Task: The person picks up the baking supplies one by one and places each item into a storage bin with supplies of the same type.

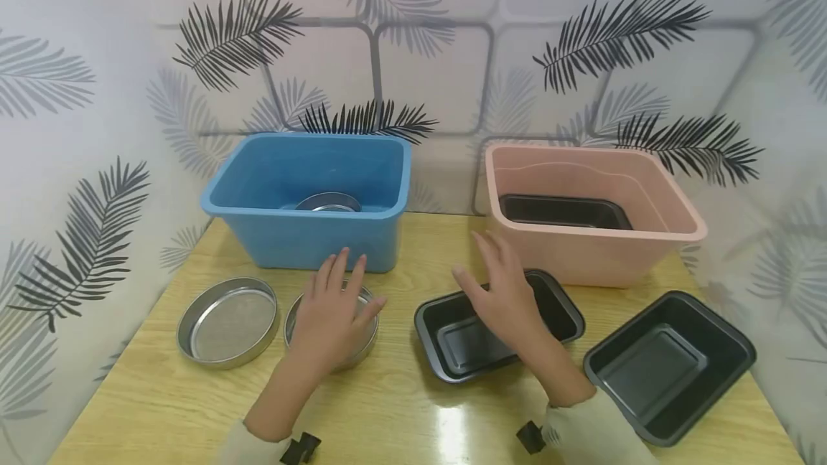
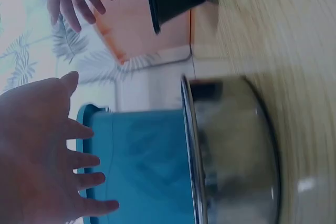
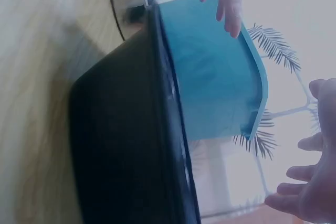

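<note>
My left hand [image 1: 332,314] hovers with spread fingers above a round metal cake tin [image 1: 369,336], hiding much of it. In the left wrist view a gap shows between that hand and the tin's rim. My right hand [image 1: 507,293], fingers apart, hangs over a dark rectangular loaf pan [image 1: 459,339]; the right wrist view shows the hand clear of the pan's rim. Neither hand holds anything. A second round tin [image 1: 235,325] lies to the left, and a wider dark baking pan [image 1: 662,372] sits at the right.
Behind the left hand stands a blue bin [image 1: 310,239] with a round tin [image 1: 329,199] inside. A pink bin [image 1: 581,257] at the back right contains a dark pan [image 1: 562,212]. The patterned wall [image 1: 446,85] rises directly behind both bins.
</note>
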Demonstrator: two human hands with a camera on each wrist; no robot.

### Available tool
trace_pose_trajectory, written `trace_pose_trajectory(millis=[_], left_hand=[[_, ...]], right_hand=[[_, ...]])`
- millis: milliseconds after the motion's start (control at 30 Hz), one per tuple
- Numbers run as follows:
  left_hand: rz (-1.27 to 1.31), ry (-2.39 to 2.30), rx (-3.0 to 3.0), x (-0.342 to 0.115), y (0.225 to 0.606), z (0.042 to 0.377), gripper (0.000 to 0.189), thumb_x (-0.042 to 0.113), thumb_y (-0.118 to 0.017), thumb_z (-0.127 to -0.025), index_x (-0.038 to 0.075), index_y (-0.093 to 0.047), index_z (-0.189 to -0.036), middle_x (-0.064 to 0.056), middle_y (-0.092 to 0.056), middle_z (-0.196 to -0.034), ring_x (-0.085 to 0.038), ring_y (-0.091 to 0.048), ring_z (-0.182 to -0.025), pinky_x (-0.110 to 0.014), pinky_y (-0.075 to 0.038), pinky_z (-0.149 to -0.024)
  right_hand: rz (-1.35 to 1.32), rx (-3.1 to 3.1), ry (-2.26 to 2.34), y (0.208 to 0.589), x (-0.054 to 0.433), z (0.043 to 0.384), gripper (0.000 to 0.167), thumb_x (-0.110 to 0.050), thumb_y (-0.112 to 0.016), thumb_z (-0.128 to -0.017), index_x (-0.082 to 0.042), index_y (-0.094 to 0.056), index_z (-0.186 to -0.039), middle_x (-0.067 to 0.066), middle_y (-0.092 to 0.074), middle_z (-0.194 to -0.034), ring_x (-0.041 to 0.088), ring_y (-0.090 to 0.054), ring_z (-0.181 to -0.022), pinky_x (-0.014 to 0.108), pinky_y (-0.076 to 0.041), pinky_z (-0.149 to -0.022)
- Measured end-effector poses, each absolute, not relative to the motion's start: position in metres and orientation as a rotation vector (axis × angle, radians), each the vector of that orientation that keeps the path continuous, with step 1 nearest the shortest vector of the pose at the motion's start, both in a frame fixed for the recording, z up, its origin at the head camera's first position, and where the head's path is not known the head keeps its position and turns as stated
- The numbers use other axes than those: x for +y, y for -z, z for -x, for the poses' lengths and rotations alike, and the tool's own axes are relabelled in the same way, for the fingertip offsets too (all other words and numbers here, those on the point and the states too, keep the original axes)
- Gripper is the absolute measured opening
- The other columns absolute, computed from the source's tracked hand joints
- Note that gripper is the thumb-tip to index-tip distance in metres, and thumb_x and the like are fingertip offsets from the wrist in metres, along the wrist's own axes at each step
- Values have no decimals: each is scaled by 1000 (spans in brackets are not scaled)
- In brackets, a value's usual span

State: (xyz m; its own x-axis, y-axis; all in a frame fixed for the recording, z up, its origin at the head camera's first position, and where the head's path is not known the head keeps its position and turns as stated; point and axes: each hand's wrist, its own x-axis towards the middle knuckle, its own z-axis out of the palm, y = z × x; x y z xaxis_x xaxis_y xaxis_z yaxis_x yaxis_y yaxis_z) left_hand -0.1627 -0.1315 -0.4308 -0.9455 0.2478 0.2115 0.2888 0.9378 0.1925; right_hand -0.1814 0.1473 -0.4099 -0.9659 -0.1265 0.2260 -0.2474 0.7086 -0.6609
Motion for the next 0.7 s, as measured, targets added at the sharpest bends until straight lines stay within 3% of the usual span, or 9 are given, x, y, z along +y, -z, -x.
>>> trace_pose_trajectory(millis=[233, 467, 700], left_hand=[[368, 630, -2856, -157, 423, 162, 69, 53, -44, -105, 9, -33, -158, -19, -31, -161, -41, -29, -148, -63, -39, -112], [232, 836, -2803, -198, 423, 159, 61, 45, -45, -107, 9, -38, -156, -19, -39, -155, -45, -34, -142, -67, -36, -110], [113, 904, -2776, -241, 420, 151, 54, 36, -48, -107, 7, -42, -153, -24, -39, -154, -52, -33, -140, -76, -34, -104]], right_hand=[[-429, -2660, -1354, 399, 134, 200, 68, -55, -50, -102, -21, -33, -159, 10, -25, -163, 37, -29, -148, 68, -31, -114], [-588, -2538, -1638, 396, 116, 227, 68, -37, -56, -104, -12, -28, -160, 17, -21, -164, 35, -27, -149, 55, -36, -118], [-524, -2558, -1748, 393, 99, 254, 68, -39, -57, -102, -18, -29, -160, 11, -22, -165, 33, -31, -148, 53, -39, -117]])
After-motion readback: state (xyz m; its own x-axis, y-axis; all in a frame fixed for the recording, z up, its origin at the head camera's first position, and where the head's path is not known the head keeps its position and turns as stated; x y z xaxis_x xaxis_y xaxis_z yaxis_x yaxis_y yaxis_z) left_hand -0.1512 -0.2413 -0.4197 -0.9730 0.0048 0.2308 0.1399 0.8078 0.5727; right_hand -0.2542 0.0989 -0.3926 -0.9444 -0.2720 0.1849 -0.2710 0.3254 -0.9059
